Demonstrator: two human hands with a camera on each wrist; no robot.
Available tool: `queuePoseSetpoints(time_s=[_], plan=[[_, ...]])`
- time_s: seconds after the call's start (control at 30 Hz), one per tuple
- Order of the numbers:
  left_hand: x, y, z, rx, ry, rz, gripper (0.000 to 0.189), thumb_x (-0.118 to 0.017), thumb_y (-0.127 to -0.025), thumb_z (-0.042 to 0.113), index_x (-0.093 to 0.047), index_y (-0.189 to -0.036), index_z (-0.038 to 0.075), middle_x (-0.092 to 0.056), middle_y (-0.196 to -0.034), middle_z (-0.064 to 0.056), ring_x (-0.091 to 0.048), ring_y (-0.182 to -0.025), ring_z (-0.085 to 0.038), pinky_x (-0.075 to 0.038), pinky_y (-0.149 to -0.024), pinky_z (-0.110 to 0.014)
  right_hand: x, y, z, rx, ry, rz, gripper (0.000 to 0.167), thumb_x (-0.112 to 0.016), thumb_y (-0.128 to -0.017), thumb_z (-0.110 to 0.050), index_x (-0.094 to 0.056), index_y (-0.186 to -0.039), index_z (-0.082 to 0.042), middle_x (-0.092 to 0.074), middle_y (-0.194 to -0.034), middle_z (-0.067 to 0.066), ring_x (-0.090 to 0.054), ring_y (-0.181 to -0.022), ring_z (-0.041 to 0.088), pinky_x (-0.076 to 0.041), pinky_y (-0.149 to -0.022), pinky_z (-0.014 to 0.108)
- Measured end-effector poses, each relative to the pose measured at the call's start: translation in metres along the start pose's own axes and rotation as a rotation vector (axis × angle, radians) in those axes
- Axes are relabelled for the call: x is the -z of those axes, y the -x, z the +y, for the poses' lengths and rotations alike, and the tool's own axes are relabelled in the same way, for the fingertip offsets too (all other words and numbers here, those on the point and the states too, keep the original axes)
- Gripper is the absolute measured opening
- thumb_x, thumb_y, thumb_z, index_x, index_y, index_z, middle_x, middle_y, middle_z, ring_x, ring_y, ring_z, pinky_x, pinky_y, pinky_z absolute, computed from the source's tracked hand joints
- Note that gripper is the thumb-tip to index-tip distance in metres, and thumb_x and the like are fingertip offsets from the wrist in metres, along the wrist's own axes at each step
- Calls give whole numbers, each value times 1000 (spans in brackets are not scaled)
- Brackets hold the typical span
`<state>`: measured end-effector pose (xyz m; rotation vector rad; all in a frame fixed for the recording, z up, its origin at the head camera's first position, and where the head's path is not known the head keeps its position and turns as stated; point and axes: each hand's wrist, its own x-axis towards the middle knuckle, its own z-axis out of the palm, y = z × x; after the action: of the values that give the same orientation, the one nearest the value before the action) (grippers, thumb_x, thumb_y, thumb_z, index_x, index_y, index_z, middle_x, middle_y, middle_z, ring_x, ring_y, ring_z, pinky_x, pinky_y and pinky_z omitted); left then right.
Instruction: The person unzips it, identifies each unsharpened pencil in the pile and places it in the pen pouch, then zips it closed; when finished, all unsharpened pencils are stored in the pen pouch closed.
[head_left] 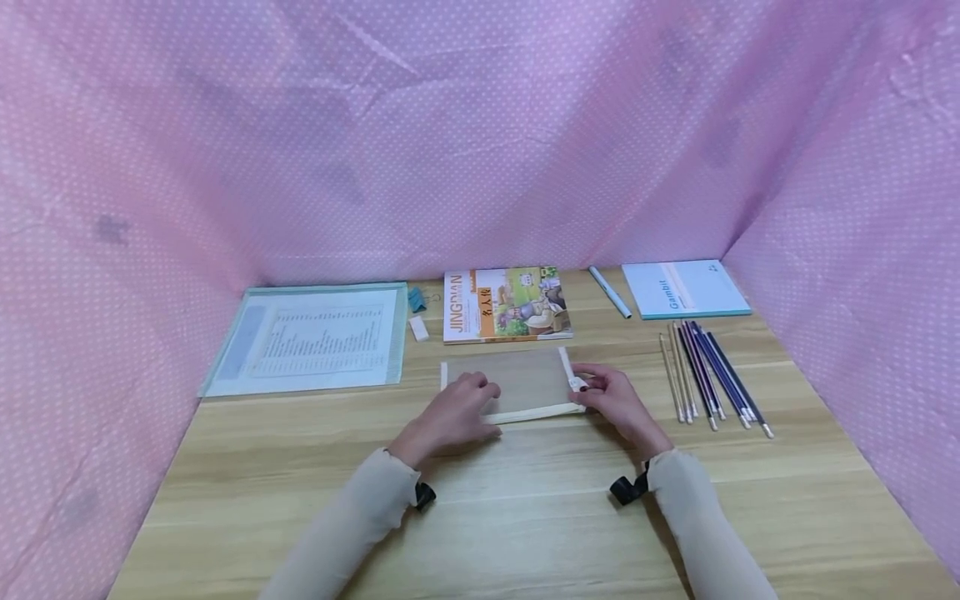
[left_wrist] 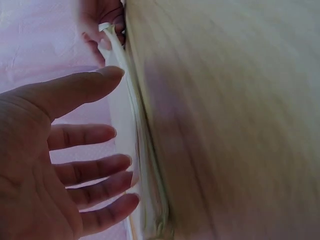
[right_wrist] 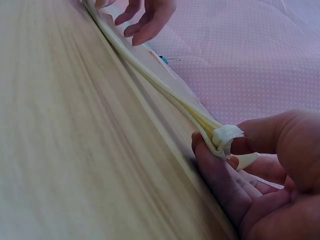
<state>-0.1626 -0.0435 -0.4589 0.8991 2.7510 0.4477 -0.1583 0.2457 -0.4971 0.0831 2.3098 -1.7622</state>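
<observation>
A translucent zipper pouch (head_left: 532,377) with white edging lies on the wooden table in front of the person. At its near right corner, the right hand (head_left: 611,402) pinches the white fabric tab (right_wrist: 227,135) at the zipper's end, thumb and fingers on either side. That corner is lifted a little, and the zipper edge runs slanting toward the left hand in the right wrist view. Over the pouch's near left part is the left hand (head_left: 456,410), its fingers spread and slightly bent, fingertips (left_wrist: 122,161) right at the pouch's edge. It grips nothing.
Beyond the pouch lies an illustrated book (head_left: 517,304). To the left are an eraser (head_left: 418,329), a teal binder clip (head_left: 417,300) and a document folder (head_left: 307,342). Rightward lie a pen (head_left: 611,292), a notebook (head_left: 684,287) and several pencils (head_left: 705,371). Pink dotted cloth (head_left: 480,150) surrounds the table.
</observation>
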Motion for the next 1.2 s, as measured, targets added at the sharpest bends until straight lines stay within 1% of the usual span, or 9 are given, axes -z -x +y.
queuePoseSetpoints(time_s=[0.1, 0.2, 0.37, 0.47, 0.63, 0.77, 0.9, 1.0, 1.2], plan=[[-4, -5, 4, -6, -86, -9, 52, -79, -82, 47, -66, -119, 13, -61, -114, -6, -53, -99, -21, -50, -83, -35, 0, 0, -1, -13, 8, -2, 57, -69, -87, -1, -50, -141, 3, -67, -113, 28, -67, -80, 8, -57, -70, 21], [-7, -8, 7, -18, -176, -6, 50, -76, -84, 49, -66, -117, 13, -62, -110, -6, -55, -96, -21, -51, -79, -35, -1, -1, -1, -24, 7, -3, 57, -68, -87, -1, -50, -141, 3, -67, -114, 28, -67, -81, 9, -57, -71, 21], [-7, -12, 11, -41, -266, 0, 40, -72, -90, 39, -66, -119, 12, -66, -108, -7, -62, -98, -23, -56, -76, -35, -1, -1, -1, -29, 9, 1, 57, -68, -87, -1, -50, -141, 3, -68, -112, 27, -68, -81, 9, -58, -71, 22], [-6, -13, 12, -79, -284, 0, 31, -70, -91, 31, -67, -116, 12, -68, -104, -7, -63, -94, -22, -56, -74, -32, -1, -1, 0, -37, 10, 5, 56, -68, -87, -1, -51, -141, 2, -69, -113, 26, -69, -82, 9, -58, -72, 22], [-5, -14, 13, -151, -270, 16, 19, -68, -90, 21, -69, -107, 12, -68, -92, -4, -61, -81, -16, -52, -68, -24, 0, 0, 0, -43, 13, 8, 57, -68, -87, -1, -51, -141, 0, -68, -114, 26, -69, -83, 10, -58, -73, 22], [-6, -15, 14, -191, -267, 36, 17, -67, -91, 17, -70, -106, 11, -68, -89, -3, -62, -78, -15, -52, -67, -24, 0, -1, 0, -45, 24, 14, 57, -69, -87, -2, -52, -141, 0, -69, -110, 22, -67, -81, 10, -57, -71, 22], [-8, -16, 16, -205, -302, 66, 16, -64, -91, 12, -71, -106, 9, -72, -91, -6, -68, -82, -18, -57, -70, -28, 0, -1, 2, -43, 31, 14, 57, -70, -87, -3, -52, -141, 0, -70, -107, 18, -66, -81, 11, -57, -71, 22], [-10, -17, 19, -201, -341, 71, 16, -63, -92, 12, -70, -106, 10, -72, -91, -6, -69, -81, -18, -58, -69, -29, 0, -1, 2, -38, 29, 13, 57, -70, -87, -3, -52, -141, 0, -70, -106, 17, -66, -81, 10, -57, -71, 22], [-15, -23, 27, -170, -412, 30, 16, -61, -94, 13, -69, -108, 11, -72, -91, -4, -65, -75, -17, -54, -64, -27, 0, -1, 2, -31, 25, 16, 57, -70, -86, -3, -52, -140, 0, -70, -104, 17, -66, -79, 10, -57, -70, 22]])
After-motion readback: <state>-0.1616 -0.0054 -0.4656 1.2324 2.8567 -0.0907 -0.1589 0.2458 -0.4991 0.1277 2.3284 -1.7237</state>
